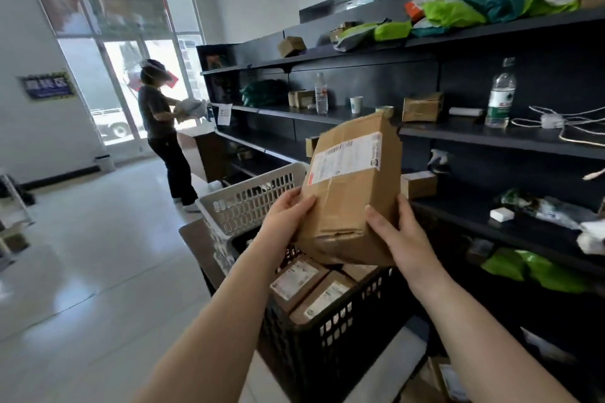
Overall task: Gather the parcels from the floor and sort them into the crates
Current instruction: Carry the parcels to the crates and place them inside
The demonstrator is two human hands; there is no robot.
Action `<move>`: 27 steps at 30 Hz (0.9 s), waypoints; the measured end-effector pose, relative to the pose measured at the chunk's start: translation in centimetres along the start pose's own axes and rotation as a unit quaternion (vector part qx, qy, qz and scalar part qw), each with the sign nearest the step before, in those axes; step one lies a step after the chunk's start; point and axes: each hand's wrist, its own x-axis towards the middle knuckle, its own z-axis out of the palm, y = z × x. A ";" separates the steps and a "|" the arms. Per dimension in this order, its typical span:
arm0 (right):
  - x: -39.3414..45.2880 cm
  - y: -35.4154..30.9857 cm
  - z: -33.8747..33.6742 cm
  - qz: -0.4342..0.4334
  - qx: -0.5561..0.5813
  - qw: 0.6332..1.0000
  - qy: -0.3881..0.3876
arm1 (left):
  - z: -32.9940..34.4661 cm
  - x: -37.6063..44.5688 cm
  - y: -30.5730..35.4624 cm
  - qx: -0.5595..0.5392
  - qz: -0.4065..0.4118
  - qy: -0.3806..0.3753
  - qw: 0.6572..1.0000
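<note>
You grip the cardboard parcel (350,186) with your left hand (288,216) and right hand (402,235), raised above the black crate (330,337); several boxed parcels (307,288) already lie inside, while the white crate (248,196) behind looks unfilled

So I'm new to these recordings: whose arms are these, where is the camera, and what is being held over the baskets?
There is one picture, from a camera on a person's head, looking forward and down, so the two bare arms are the wearer's own. The left hand and right hand grip a brown cardboard parcel with a shipping label, held above a black crate that already holds smaller boxed parcels. A white crate stands behind it. Dark shelves on the right carry more parcels and bottles. Another person works near the door.
</note>
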 end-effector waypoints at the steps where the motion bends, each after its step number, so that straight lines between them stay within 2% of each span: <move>1: 1.0 0.2 1.0 0.026 0.017 0.999 -0.010 | -1.0 1.0 0.2 0.026 0.007 0.005 1.000; 3: 3.0 0.7 2.7 0.068 0.054 0.996 -0.013 | -2.6 3.6 0.5 0.069 0.017 0.000 0.997; 5: 5.7 1.8 4.0 0.103 0.038 0.994 0.007 | -3.9 6.9 0.6 0.100 0.016 -0.019 0.995; 9: 11.7 4.6 6.1 0.179 0.046 0.982 0.047 | -4.8 15.1 -0.2 0.139 -0.019 -0.063 0.988; 14: 17.9 9.6 7.9 0.267 0.058 0.949 0.160 | -4.6 23.2 -3.9 0.163 -0.061 -0.152 0.973; 17: 20.3 12.9 8.3 0.312 0.041 0.923 0.220 | -3.7 26.8 -7.1 0.199 -0.056 -0.166 0.964; 19: 21.4 15.2 8.2 0.321 -0.039 0.911 0.255 | -2.9 28.1 -8.9 0.252 -0.009 -0.159 0.955; 22: 21.9 18.1 8.8 0.334 -0.260 0.879 0.218 | -1.9 28.5 -11.7 0.320 0.056 -0.172 0.930; 25: 21.7 19.5 9.4 0.360 -0.289 0.862 0.212 | -1.4 28.2 -13.7 0.369 0.065 -0.211 0.903; 27: 21.3 19.3 8.9 0.334 -0.281 0.871 0.224 | -1.0 28.2 -14.0 0.361 0.072 -0.209 0.906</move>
